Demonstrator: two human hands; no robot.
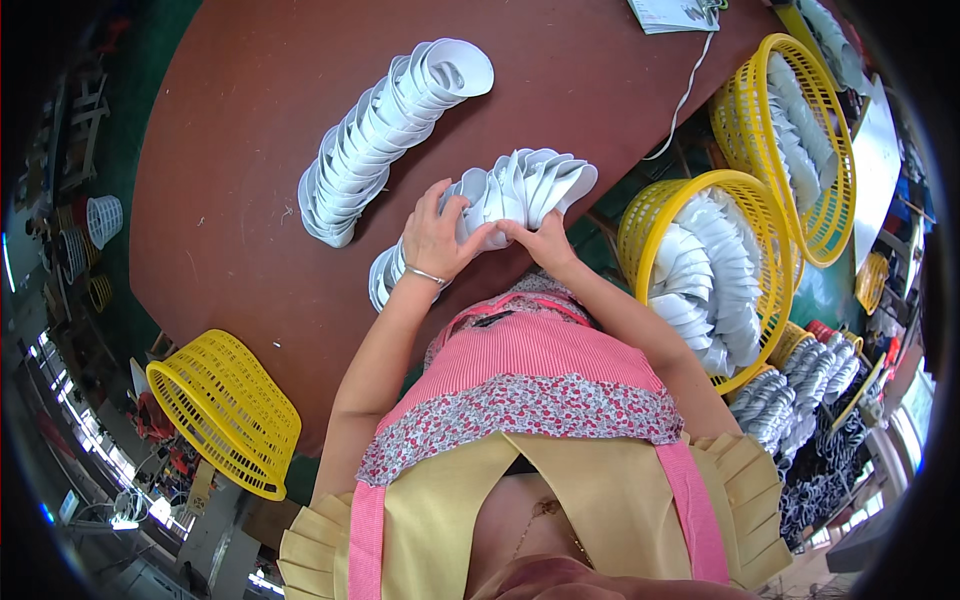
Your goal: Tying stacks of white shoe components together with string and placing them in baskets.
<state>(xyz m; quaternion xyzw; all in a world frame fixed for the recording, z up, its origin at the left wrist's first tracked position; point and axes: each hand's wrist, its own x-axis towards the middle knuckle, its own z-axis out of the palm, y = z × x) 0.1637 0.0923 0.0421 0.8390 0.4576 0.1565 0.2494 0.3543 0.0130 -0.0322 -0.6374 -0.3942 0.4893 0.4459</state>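
Note:
Near the table's front edge lies a row of nested white curved pieces [520, 185] that look like shoe uppers. My left hand [436, 238] is closed over the middle of this row, fingers on its far side and thumb on the near side. My right hand [545, 243] grips the row farther right, its thumb close to the left thumb. Between and beyond my hands the pieces fan apart, while the row's left end lies past my left wrist. Farther back, a second row of nested white uppers [370, 140] lies slantwise, untouched. My palms hide part of the near row.
Yellow plastic baskets [770, 345] holding white uppers stand right of the brown table [230, 130]. Another yellow basket [225, 410] sits at the table's left front edge. A clipboard with papers [672, 14] and a white cord [690, 95] lie at the far right.

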